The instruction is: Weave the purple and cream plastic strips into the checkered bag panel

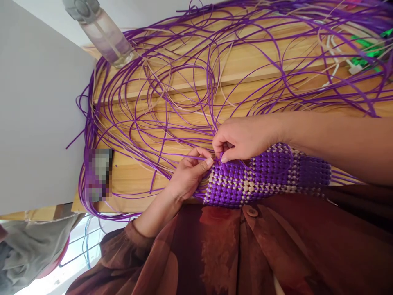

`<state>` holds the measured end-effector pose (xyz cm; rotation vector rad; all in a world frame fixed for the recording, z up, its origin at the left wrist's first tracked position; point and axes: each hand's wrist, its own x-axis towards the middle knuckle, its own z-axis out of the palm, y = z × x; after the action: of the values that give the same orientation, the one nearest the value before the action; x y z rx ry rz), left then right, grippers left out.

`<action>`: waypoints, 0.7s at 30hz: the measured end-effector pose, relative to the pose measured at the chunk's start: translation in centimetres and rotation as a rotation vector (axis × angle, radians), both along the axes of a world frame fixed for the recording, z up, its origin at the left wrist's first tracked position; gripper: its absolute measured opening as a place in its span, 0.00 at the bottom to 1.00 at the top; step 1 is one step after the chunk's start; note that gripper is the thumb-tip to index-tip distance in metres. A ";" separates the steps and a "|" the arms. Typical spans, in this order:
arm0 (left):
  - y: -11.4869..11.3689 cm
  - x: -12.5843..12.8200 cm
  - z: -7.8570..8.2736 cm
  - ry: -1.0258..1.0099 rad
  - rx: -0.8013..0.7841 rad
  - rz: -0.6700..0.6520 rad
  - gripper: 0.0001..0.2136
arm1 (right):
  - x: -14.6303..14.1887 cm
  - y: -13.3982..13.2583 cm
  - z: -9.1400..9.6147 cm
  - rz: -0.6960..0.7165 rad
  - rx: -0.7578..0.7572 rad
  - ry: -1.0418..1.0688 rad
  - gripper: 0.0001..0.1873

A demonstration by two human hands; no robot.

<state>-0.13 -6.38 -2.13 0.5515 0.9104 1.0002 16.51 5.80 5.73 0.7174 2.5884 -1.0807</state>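
A woven panel of purple and cream strips (264, 180) lies at the near edge of a wooden table (135, 180), partly over my lap. My left hand (188, 174) is closed in a pinch on a purple strip (187, 157) at the panel's left end. My right hand (242, 137) comes in from the right, its fingers curled and pinched on a purple strip right at the weave's edge. The two hands almost touch. Long loose purple strips (184, 82) fan out from the panel across the table.
A clear plastic bottle (104, 35) stands at the table's far left corner. White cables and green strips (365, 51) lie at the far right. A grey wall (37, 114) borders the table's left side. A blurred dark object (100, 174) sits near the left edge.
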 end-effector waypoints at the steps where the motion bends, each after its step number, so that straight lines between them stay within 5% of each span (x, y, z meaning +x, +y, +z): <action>1: 0.1 0.2 0.0 -0.012 0.009 0.000 0.13 | -0.1 -0.1 0.1 -0.011 0.012 -0.015 0.05; 9: 0.8 1.6 0.0 0.081 -0.014 0.067 0.14 | 0.0 -0.2 0.1 -0.077 0.029 -0.161 0.05; 14: 0.6 1.3 0.1 0.050 -0.053 0.057 0.15 | 1.2 -1.1 -0.1 -0.085 0.080 -0.030 0.06; 21: 0.4 1.4 -0.2 0.038 -0.025 0.058 0.15 | 5.3 -7.3 -0.3 -0.096 0.802 0.457 0.09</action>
<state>1.25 -5.93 -2.35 0.5273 0.9760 1.0328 21.79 -1.53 5.40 0.8185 3.4396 -0.1736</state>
